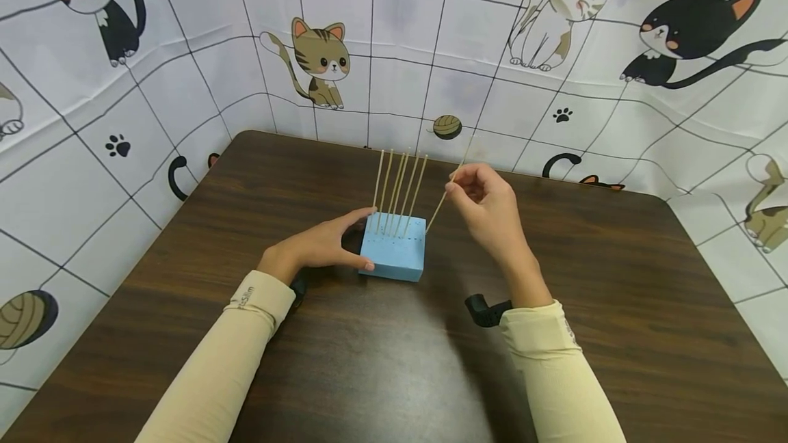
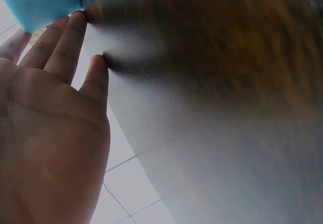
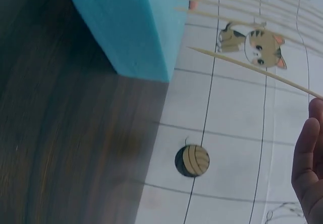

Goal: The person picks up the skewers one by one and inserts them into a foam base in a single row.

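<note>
A light-blue foam block (image 1: 392, 256) sits on the table, several thin wooden skewers (image 1: 384, 191) standing in its top. My left hand (image 1: 317, 245) holds the block from the left, thumb at the front corner and fingers at the back corner. In the left wrist view, its fingers touch the foam block (image 2: 43, 2). Above and right of the block, my right hand (image 1: 492, 210) pinches another skewer (image 1: 438, 209) between thumb and fingers. That slanted skewer (image 3: 252, 67) points its sharp tip toward the block; the right wrist view shows the tip apart from the foam.
The dark wooden table (image 1: 382, 361) spreads around the block. Behind and beside it hangs a white sheet (image 1: 394, 39) with grid lines and printed cats, meeting the table's back edge. A black wrist device (image 1: 486, 311) juts out beside the right cuff.
</note>
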A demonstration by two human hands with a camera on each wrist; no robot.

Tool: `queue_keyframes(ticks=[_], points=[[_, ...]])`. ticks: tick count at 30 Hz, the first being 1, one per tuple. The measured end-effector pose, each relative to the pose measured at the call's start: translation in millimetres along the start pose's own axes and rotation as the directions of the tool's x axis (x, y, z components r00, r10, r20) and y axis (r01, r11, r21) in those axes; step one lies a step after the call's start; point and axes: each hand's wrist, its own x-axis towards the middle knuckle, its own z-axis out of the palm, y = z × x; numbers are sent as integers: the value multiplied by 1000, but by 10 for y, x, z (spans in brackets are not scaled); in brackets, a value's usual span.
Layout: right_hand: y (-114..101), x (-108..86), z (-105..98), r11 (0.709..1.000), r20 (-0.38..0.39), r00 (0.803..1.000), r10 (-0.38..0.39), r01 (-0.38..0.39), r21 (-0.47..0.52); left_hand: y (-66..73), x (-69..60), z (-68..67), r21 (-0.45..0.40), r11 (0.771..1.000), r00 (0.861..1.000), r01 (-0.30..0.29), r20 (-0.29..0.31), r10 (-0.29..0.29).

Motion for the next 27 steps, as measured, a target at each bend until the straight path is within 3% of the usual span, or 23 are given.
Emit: queue_keyframes(ticks=[10,27], points=[[-43,21,155,1000,44,999,-4,4,4,-3,4,7,-5,1000,1000,0,-4,0],[-28,1,227,1000,80,997,8,-6,-24,5,8,7,-9,1000,1000,3,-1,-3]])
